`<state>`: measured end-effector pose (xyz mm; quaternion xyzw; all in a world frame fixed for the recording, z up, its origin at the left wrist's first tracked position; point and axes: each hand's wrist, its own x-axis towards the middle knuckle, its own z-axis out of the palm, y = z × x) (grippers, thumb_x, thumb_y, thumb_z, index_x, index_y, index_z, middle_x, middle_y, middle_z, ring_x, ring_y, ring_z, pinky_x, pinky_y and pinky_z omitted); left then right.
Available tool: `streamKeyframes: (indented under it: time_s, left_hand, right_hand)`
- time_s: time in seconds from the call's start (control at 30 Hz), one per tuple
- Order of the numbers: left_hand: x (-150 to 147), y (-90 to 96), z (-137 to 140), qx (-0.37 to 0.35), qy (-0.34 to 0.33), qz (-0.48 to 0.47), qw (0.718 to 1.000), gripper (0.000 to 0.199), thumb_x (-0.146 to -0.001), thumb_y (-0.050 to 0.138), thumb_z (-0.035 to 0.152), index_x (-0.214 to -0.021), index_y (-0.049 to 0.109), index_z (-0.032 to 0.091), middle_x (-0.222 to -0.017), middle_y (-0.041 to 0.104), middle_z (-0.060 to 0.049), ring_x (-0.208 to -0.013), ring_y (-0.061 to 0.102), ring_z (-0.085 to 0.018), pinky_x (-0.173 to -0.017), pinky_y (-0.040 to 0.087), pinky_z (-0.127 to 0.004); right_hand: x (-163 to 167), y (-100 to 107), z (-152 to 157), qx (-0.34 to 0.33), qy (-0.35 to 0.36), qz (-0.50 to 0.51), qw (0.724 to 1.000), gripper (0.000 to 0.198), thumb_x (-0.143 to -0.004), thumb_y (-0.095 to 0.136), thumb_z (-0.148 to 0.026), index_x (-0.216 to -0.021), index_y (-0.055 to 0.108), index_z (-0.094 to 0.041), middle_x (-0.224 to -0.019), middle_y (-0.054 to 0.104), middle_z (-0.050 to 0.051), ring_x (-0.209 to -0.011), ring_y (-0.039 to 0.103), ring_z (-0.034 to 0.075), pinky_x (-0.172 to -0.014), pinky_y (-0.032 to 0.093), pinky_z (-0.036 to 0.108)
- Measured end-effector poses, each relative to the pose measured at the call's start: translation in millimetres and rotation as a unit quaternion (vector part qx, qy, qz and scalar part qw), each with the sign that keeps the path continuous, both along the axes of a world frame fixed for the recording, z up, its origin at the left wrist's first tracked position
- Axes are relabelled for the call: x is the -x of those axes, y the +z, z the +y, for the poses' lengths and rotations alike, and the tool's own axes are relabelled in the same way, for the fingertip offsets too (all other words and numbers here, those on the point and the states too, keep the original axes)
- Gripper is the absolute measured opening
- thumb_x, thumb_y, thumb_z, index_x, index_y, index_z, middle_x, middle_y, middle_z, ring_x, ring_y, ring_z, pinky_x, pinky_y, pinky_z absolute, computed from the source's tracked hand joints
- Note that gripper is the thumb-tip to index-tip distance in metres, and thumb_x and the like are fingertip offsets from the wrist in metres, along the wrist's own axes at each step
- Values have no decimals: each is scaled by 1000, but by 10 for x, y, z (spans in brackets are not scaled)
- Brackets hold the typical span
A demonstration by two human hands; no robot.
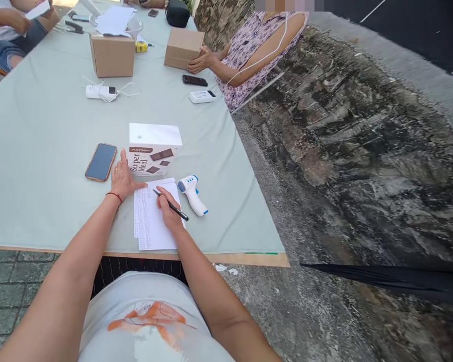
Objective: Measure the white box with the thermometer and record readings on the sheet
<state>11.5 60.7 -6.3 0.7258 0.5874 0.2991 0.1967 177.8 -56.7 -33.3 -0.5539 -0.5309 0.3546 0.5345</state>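
My right hand [167, 208] is closed around a black pen [177, 210], its tip over the written sheets of paper [156, 229] near the table's front edge. Rows of small handwriting fill the left part of the sheets. My left hand [123, 176] lies with fingers spread, the thumb at the top edge of the paper and the fingers beside a white and brown "Su-per Meal" box [155, 136]. A white and blue infrared thermometer [193, 196] rests to the right of the paper. Left of my left hand is a smartphone [101, 162] in a brown case.
Across the pale green table [41, 176] stand a cardboard box [113, 58] with papers on top and a white device [101, 92] with cables. At the right edge, a person's hands touch another cardboard box [183, 48], near a black phone [195, 80] and white device [202, 97].
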Motion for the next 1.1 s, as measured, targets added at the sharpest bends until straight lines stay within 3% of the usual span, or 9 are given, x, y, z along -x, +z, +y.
streamKeyframes:
  time_s: [0.23,0.43,0.77,1.1]
  left_hand:
    - [3,-1,2,-4,-1,-1,1000,154,-46,98,38,-161,-4,21,-145,48,-18,-139,43,-39,-121,24,-53]
    - [-1,12,-8,-9,-1,-1,1000,152,-47,98,34,-161,-2,22,-142,50,-17,-136,45,-39,-119,27,-55]
    - [-8,68,-38,11,-11,-16,1000,146,-48,94,33,-161,3,21,-147,47,-20,-139,42,-40,-120,24,-55]
    - [-4,46,-30,15,-9,1,1000,149,-49,93,37,-161,-4,20,-150,45,-21,-141,41,-39,-121,24,-56]
  right_hand:
    - [69,-8,134,105,-78,49,990,24,-69,60,-41,-81,68,-21,-73,66,2,-64,55,16,-61,48,31]
    - [174,-5,96,83,-68,51,993,20,-70,59,-42,-74,65,-23,-68,64,0,-64,55,16,-64,48,31]
    - [157,-19,90,116,-54,24,991,19,-71,58,-41,-76,66,-25,-72,68,0,-69,59,19,-71,50,34]
    - [154,-7,88,106,-44,1,993,18,-71,55,-41,-74,64,-25,-68,65,-2,-65,57,18,-67,47,33]
